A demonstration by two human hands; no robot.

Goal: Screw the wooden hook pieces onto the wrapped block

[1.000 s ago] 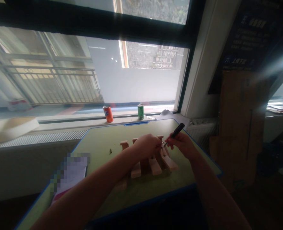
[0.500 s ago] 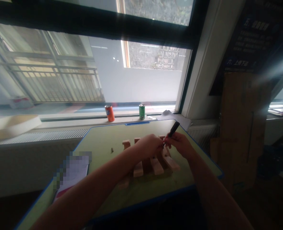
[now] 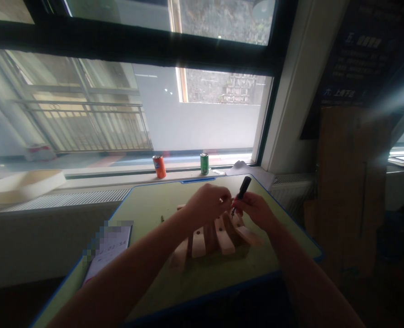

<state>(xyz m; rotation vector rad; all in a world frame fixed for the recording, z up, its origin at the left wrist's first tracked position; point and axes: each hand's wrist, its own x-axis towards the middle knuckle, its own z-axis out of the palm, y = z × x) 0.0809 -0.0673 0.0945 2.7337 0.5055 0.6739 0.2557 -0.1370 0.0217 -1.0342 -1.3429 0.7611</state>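
Note:
My right hand (image 3: 256,211) grips a black-handled screwdriver (image 3: 242,189), its handle pointing up and away and its tip pointing down toward the wood. My left hand (image 3: 207,205) is pinched shut right beside the tip, on something too small to make out. Both hands hover over a wooden slatted piece (image 3: 218,234) made of several pale bars, lying on the green table (image 3: 154,205). The far ends of the slats are hidden behind my hands.
An orange can (image 3: 159,166) and a green can (image 3: 204,163) stand on the window sill behind the table. A paper sheet (image 3: 108,246) lies at the table's left edge. A small dark bit (image 3: 161,219) lies left of the wood. A tall cardboard panel (image 3: 352,182) leans at the right.
The screwdriver's handle has swung from leaning right to nearly upright. Both hands have lifted slightly and drawn closer together over the wooden piece.

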